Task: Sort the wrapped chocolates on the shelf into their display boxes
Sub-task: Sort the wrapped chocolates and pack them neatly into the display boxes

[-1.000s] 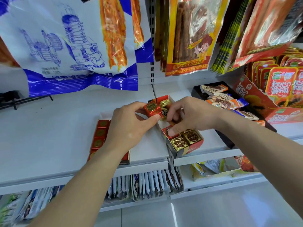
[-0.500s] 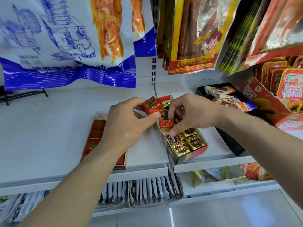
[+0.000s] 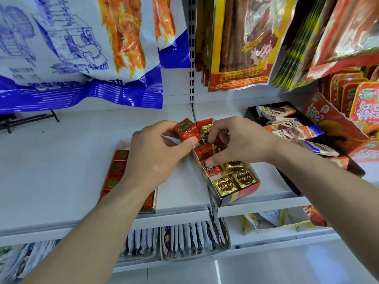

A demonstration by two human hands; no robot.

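Pinching red foil cube [image 3: 185, 129] in your left hand [image 3: 155, 158] | likely light, slick, crushable: hold its flat sides | right hand [image 3: 240, 144] curled into display box [image 3: 247, 190] beside that grip, grasp unclear.

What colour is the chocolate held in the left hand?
The chocolate is red foil, gold seal; head view.

Both my hands work at the chocolate box.
My left hand [image 3: 155, 158] pinches red-wrapped chocolates [image 3: 185, 130]; just right of that grip my right hand [image 3: 244, 144] curls into the display box [image 3: 248, 191], gold chocolates [image 3: 225, 184] nearer me.
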